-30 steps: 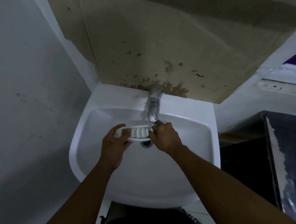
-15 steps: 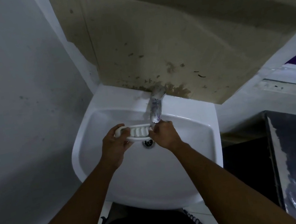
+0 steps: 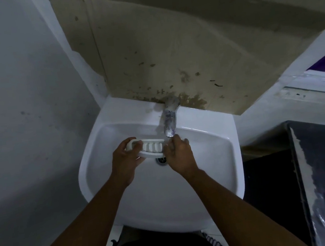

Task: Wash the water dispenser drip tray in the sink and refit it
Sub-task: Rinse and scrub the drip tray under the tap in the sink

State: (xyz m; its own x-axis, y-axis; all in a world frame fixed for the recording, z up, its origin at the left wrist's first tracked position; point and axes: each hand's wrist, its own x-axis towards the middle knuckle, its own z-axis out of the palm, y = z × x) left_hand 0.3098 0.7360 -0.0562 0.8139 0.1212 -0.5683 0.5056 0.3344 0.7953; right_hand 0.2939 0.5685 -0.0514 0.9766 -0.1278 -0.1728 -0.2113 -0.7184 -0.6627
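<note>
Two hands hold the drip tray [image 3: 152,147] under the tap [image 3: 170,121], above the middle of the sink [image 3: 205,158].

Its long axis runs left to right across the sink, just behind the drain [image 3: 161,160] and nearer the back edge than the front. The left hand [image 3: 124,161] wraps fingers and thumb round the left end. The right hand [image 3: 179,153] clasps the right end, its fingertips directly below the tap's mouth. The tray therefore stretches from the spout toward the sink's left edge, and rinsing the slotted middle probably means sliding it rightward along its length. Whether water is running cannot be told.
</note>
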